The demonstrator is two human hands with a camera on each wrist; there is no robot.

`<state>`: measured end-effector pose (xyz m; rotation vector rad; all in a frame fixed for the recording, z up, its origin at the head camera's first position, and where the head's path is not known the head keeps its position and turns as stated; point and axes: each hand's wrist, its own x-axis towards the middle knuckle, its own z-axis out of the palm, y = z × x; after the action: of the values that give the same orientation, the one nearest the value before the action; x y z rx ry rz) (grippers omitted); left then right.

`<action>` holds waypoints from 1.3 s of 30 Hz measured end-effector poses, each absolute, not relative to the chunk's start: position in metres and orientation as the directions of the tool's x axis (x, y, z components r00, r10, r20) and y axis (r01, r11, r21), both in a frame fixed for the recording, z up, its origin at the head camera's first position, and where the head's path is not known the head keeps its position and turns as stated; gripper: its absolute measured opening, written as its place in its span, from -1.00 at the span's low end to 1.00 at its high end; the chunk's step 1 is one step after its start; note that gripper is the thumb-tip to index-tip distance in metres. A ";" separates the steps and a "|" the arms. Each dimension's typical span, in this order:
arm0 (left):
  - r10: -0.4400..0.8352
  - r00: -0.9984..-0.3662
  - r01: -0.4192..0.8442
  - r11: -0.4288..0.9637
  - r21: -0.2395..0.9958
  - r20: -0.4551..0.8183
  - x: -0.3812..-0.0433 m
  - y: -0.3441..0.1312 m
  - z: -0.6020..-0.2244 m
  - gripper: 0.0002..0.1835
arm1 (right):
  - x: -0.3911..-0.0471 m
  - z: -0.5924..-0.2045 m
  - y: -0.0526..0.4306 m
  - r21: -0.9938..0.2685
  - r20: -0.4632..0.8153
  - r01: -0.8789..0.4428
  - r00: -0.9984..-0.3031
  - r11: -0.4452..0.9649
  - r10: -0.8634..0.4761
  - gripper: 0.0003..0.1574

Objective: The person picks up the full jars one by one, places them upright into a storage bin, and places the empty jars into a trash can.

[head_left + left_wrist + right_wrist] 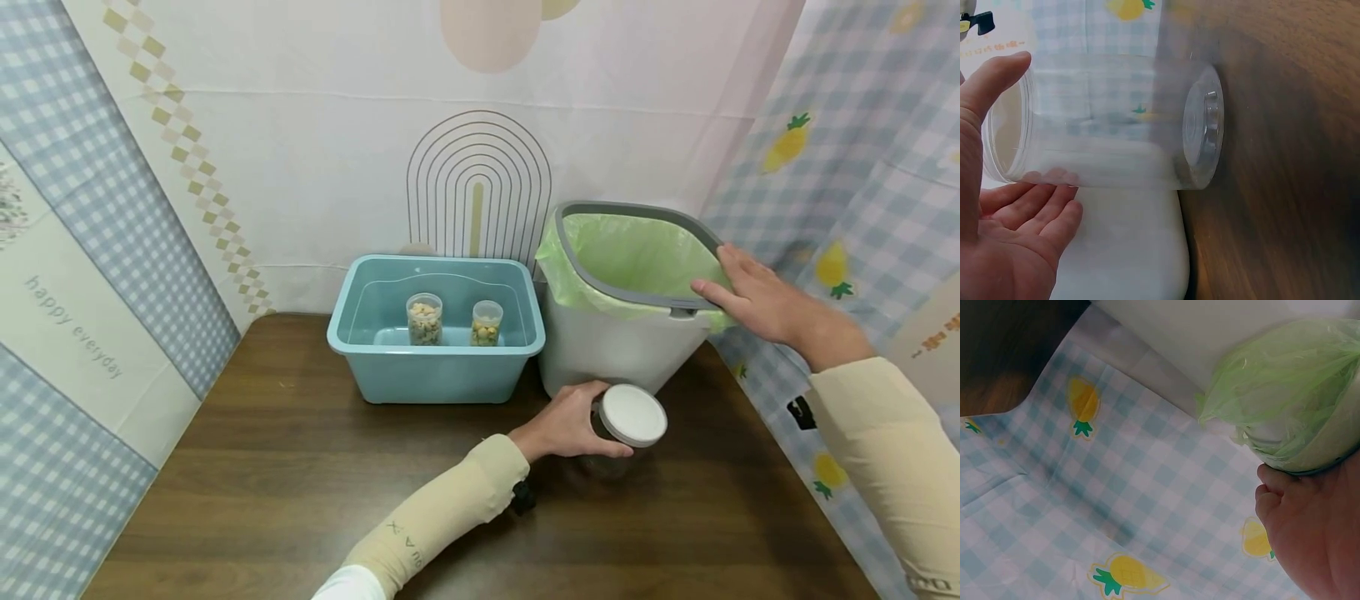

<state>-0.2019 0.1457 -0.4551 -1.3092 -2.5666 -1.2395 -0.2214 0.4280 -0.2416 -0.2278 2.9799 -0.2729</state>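
Observation:
My left hand grips a clear plastic jar with a white lid, in front of the bin. In the left wrist view the thumb lies along one side near the lid and the fingers are on the other. No contents show inside the jar. Its base is close to the tabletop; contact is hard to tell. My right hand rests on the grey rim of a white trash bin, fingers fairly straight. A green bag lines the bin and folds over its edge.
Left of the bin stands a blue tub. Inside it are two small clear containers, one with pale nuts and one with yellowish pieces. The wooden table meets patterned cloth walls at the back and sides.

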 end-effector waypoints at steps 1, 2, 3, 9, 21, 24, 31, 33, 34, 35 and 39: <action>0.682 -0.651 0.686 0.340 0.643 0.333 -0.201 0.144 -0.455 -0.09 | -0.222 -0.242 0.428 -0.190 -0.125 -0.138 -0.979 0.972 -0.163 0.20; 0.683 -0.650 0.688 0.344 0.639 0.333 -0.201 0.143 -0.455 -0.09 | -0.222 -0.242 0.429 -0.190 -0.125 -0.138 -0.979 0.972 -0.164 0.20; 0.683 -0.651 0.687 0.345 0.639 0.331 -0.201 0.141 -0.454 -0.08 | -0.222 -0.242 0.429 -0.191 -0.125 -0.139 -0.978 0.972 -0.164 0.20; 0.679 -0.660 0.673 0.342 0.656 0.323 -0.199 0.129 -0.451 -0.09 | -0.221 -0.241 0.429 -0.196 -0.129 -0.139 -0.978 0.971 -0.166 0.20; 0.663 -0.671 0.660 0.332 0.674 0.331 -0.197 0.092 -0.435 -0.13 | -0.222 -0.240 0.429 -0.180 -0.130 -0.151 -0.976 0.972 -0.176 0.19; 0.656 -0.679 0.661 0.348 0.665 0.331 -0.195 0.082 -0.430 -0.13 | -0.222 -0.239 0.429 -0.167 -0.131 -0.155 -0.975 0.974 -0.178 0.19; 0.645 -0.695 0.651 0.375 0.660 0.318 -0.188 0.061 -0.414 -0.12 | -0.223 -0.237 0.426 -0.152 -0.145 -0.163 -0.972 0.975 -0.186 0.20; 0.646 -0.694 0.650 0.373 0.662 0.319 -0.186 0.056 -0.408 -0.12 | -0.224 -0.237 0.426 -0.150 -0.150 -0.159 -0.972 0.976 -0.181 0.20; 0.646 -0.693 0.651 0.370 0.663 0.320 -0.185 0.053 -0.405 -0.12 | -0.224 -0.237 0.427 -0.150 -0.154 -0.155 -0.972 0.976 -0.178 0.20; 0.647 -0.692 0.650 0.366 0.666 0.321 -0.184 0.051 -0.402 -0.12 | -0.224 -0.237 0.427 -0.151 -0.154 -0.154 -0.972 0.977 -0.177 0.21; 0.650 -0.688 0.647 0.348 0.679 0.322 -0.181 0.042 -0.390 -0.12 | -0.224 -0.237 0.429 -0.151 -0.155 -0.151 -0.972 0.977 -0.174 0.21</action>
<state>-0.1809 0.0416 -0.3900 -1.2430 -2.5825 -1.2970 -0.2243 0.4287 -0.2375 -0.2452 2.9565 -0.2073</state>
